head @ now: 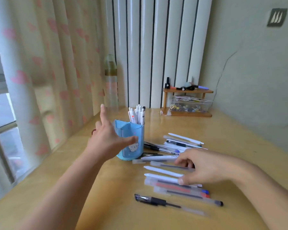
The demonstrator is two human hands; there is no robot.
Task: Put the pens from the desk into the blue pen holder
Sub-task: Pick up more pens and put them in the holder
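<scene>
Pens (pixel 170 165), about fifteen, lie loose on the desk (pixel 239 138) under the right hand (pixel 204 166), whose curled fingers touch several. Left hand (pixel 106 138), spread, touches one blue pen holder (pixel 131 141) holding about six pens.

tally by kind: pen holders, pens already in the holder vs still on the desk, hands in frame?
Pen holder: 1
Pens in holder: about 6, bunched, hard to separate
Pens on desk: about 16, overlapping, not exact
Hands: 2, left hand, right hand
Total: about 25
</scene>
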